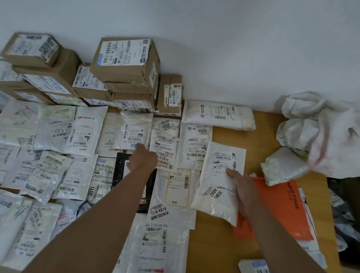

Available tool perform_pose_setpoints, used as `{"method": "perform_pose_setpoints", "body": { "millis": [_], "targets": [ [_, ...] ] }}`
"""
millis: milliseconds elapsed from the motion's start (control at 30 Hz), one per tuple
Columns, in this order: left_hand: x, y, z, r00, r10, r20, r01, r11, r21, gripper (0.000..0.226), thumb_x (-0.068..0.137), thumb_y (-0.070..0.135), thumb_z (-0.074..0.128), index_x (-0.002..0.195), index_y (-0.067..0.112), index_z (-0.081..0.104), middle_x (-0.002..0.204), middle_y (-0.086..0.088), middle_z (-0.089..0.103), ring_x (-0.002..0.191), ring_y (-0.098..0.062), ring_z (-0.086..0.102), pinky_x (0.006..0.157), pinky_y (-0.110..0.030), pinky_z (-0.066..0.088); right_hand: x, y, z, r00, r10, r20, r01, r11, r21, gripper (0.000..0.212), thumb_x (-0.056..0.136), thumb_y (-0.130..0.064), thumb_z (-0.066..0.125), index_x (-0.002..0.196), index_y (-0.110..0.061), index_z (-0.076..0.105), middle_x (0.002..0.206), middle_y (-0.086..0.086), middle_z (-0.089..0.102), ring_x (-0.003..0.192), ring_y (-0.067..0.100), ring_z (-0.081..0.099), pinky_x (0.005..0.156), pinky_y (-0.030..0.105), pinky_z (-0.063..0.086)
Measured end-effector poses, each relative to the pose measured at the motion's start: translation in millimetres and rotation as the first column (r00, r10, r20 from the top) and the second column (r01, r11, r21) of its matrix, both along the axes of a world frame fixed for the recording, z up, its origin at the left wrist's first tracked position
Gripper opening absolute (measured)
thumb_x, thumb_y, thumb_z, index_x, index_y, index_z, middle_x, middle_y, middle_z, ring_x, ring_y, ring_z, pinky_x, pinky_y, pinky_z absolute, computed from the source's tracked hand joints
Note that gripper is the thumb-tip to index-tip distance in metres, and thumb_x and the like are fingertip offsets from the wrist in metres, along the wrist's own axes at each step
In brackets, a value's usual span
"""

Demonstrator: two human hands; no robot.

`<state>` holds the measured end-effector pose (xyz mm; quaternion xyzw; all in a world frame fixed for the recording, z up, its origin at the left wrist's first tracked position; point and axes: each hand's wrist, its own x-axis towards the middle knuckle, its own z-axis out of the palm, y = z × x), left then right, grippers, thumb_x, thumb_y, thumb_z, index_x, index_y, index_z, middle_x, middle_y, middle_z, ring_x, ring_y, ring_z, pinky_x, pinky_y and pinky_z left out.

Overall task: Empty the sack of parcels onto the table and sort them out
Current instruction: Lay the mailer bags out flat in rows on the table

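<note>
On the desk (217, 242), right of centre: a white parcel (220, 180) with a "502 602-12" label, gripped by the right hand (242, 189), thumb on top, fingers hidden beneath. Its lower edge overlaps an orange mailer (284, 206) marked MISTINE, partly covered by the hand and forearm.

Left hand (141, 158) reaches to the middle rows, knuckles toward camera, fingers curled under and out of sight. It meets the lower edge of a white bag (133, 131); cannot tell if it grips that or only touches it. A black mailer (121, 164) lies mostly hidden under the left forearm.

Flat white parcels in rows (49, 150) cover the left half of the desk, overlapping; many labels blurred, left edge cut off by the frame. Behind them, stacked cardboard boxes (124, 64) against the wall (221, 44).

Far right: the crumpled white sack (321, 131), contents not visible. A padded white packet (284, 164) sits just beside it. More parcels at the right edge (341, 220), dim, hard to make out. One labelled parcel (257, 272) cut off at bottom.
</note>
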<state>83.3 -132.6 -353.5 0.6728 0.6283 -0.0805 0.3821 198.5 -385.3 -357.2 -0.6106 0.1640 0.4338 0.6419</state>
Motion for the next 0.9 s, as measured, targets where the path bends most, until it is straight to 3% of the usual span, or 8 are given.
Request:
{"method": "perform_pose_setpoints", "body": {
  "millis": [100,200,333,500,633,733,800,900],
  "targets": [
    [-4,-13,8,0.978,0.108,0.177,-0.105,0.994,-0.027,0.032,0.091,0.004,0.042,0.119,0.012,0.054,0.113,-0.009,0.065,0.089,-0.023,0.061,0.068,-0.030,0.047,-4,3,-1,1.000,-0.018,-0.020,0.018,1.000,-0.021,0.027,0.091,-0.015,0.063,0.118,-0.015,0.063,0.108,0.012,0.073,0.097,0.036,0.071,0.085,0.061,0.054],
    [-22,-28,19,0.899,0.311,0.308,-0.343,0.938,0.053,0.018,0.095,0.005,0.038,0.103,0.015,0.051,0.093,-0.001,0.061,0.075,-0.017,0.057,0.055,-0.028,0.043,-7,8,0,0.998,-0.030,-0.047,0.029,0.999,-0.017,0.030,0.091,-0.017,0.064,0.120,-0.012,0.063,0.108,0.014,0.073,0.097,0.037,0.070,0.087,0.062,0.053],
    [-50,-42,21,0.754,0.524,0.397,-0.587,0.808,0.048,0.028,0.101,0.012,0.032,0.117,-0.002,0.050,0.099,-0.015,0.056,0.068,-0.017,0.049,0.055,-0.026,0.038,-12,17,2,0.993,-0.034,-0.110,0.040,0.998,0.053,0.034,0.090,-0.017,0.063,0.124,-0.015,0.063,0.115,0.014,0.071,0.104,0.038,0.068,0.089,0.065,0.051],
    [-51,-44,16,0.695,0.659,0.287,-0.600,0.752,-0.272,0.030,0.098,0.014,0.046,0.115,-0.009,0.057,0.115,-0.031,0.060,0.081,-0.030,0.056,0.068,-0.037,0.046,-3,23,11,0.994,-0.079,-0.076,0.088,0.988,0.124,0.039,0.088,-0.006,0.059,0.127,-0.014,0.060,0.119,0.011,0.070,0.107,0.035,0.067,0.087,0.063,0.052],
    [-20,-69,20,0.705,0.649,0.288,-0.494,0.740,-0.457,0.022,0.086,0.000,0.045,0.071,0.007,0.060,0.070,-0.010,0.063,0.071,-0.027,0.062,0.070,-0.040,0.053,16,9,22,0.988,-0.117,-0.104,0.133,0.978,0.160,0.040,0.088,-0.010,0.050,0.127,-0.013,0.060,0.119,0.012,0.070,0.106,0.033,0.068,0.087,0.056,0.054],
    [7,-90,23,0.772,0.557,0.307,-0.299,0.744,-0.597,0.021,0.090,0.006,0.042,0.079,0.009,0.060,0.073,-0.006,0.061,0.066,-0.022,0.058,0.065,-0.036,0.050,33,-11,31,0.977,-0.132,-0.167,0.172,0.952,0.253,0.038,0.092,-0.013,0.036,0.121,-0.009,0.061,0.111,0.014,0.071,0.095,0.031,0.071,0.076,0.048,0.059],
    [25,-100,23,0.866,0.380,0.324,-0.158,0.824,-0.544,0.021,0.091,0.004,0.039,0.081,0.012,0.056,0.081,-0.005,0.060,0.071,-0.020,0.056,0.059,-0.028,0.045,41,-22,35,0.977,-0.102,-0.184,0.151,0.950,0.274,0.041,0.091,-0.014,0.036,0.124,-0.008,0.058,0.111,0.014,0.070,0.097,0.031,0.070,0.074,0.047,0.059],
    [50,-111,18,0.912,0.154,0.379,0.045,0.883,-0.467,0.031,0.090,0.003,0.038,0.107,0.014,0.061,0.105,-0.004,0.066,0.093,-0.019,0.064,0.074,-0.036,0.057,48,-35,36,0.982,-0.041,-0.184,0.095,0.950,0.297,0.045,0.085,-0.017,0.043,0.127,-0.010,0.059,0.117,0.016,0.067,0.104,0.035,0.067,0.080,0.051,0.056]
  ]
}}
